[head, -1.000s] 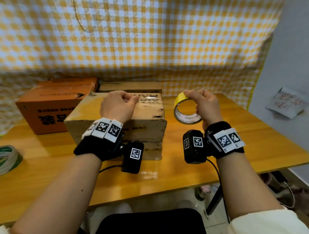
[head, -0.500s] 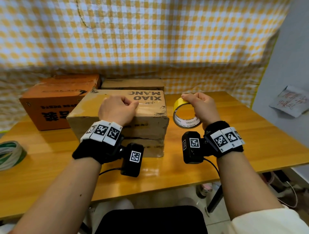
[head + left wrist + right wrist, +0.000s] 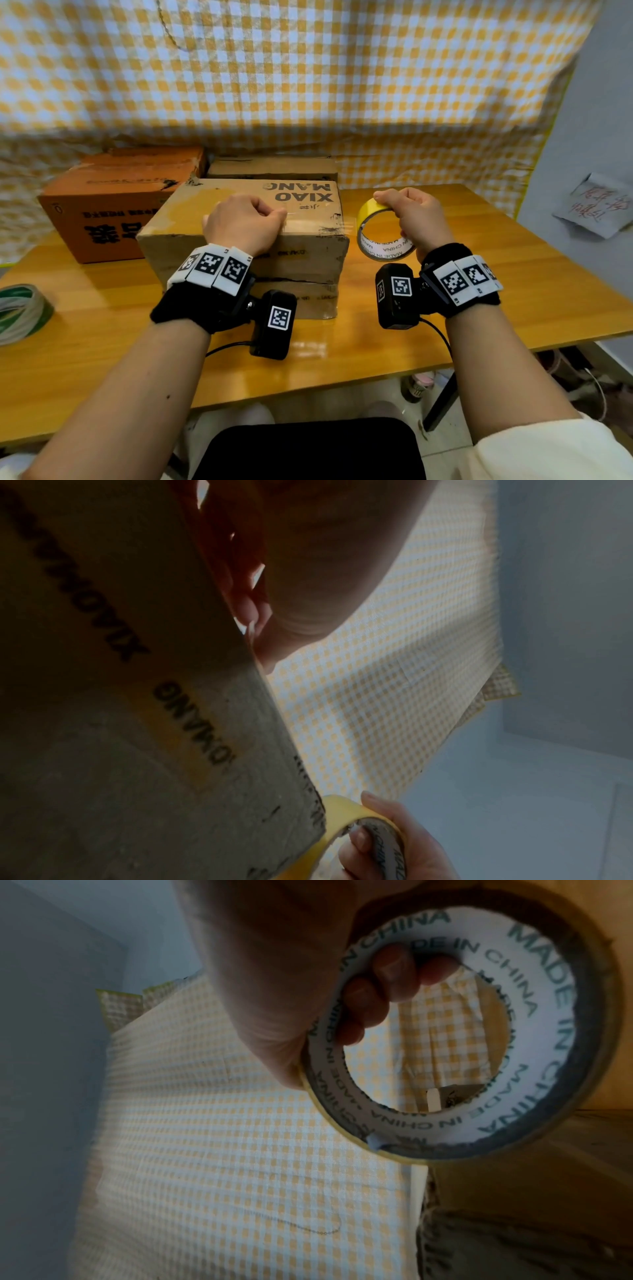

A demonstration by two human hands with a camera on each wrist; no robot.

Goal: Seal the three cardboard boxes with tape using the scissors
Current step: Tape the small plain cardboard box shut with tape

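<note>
On the wooden table [image 3: 513,274], your left hand [image 3: 245,222] rests as a curled fist on the near top edge of the brown box [image 3: 239,219] printed XIAO MANG. It seems to pinch a clear strip of tape [image 3: 308,224] there, but the fingertips are hidden under the knuckles. That strip is barely visible as a shine running right toward the tape roll [image 3: 382,233]. Your right hand [image 3: 416,216] grips the yellow roll upright just beside the box's right corner, fingers hooked through its core. A second box under this one is mostly hidden. The orange box [image 3: 113,202] sits behind left, and another brown box [image 3: 274,168] behind is largely blocked. No scissors can be made out.
</note>
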